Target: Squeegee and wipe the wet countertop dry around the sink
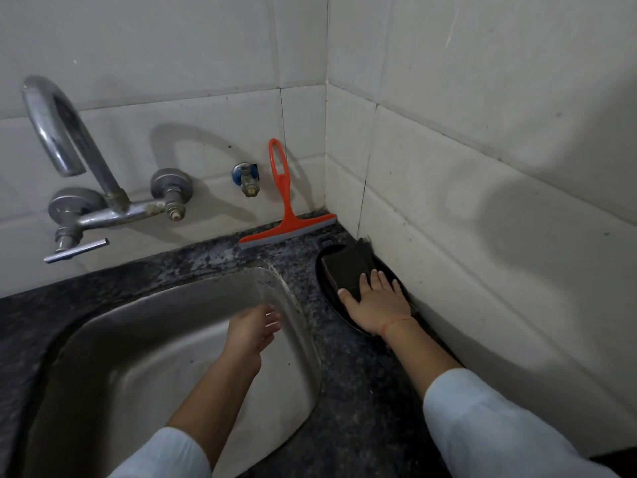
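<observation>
Squeegee [286, 207] leans against the wall [206, 63], right hand [375, 305] lays straight fingers on a dark pad [344, 267], left hand [253, 327] hangs slack and empty over the sink [155, 326].

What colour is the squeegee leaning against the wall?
Orange plastic squeegee, with grey blade strip; head view.
</observation>
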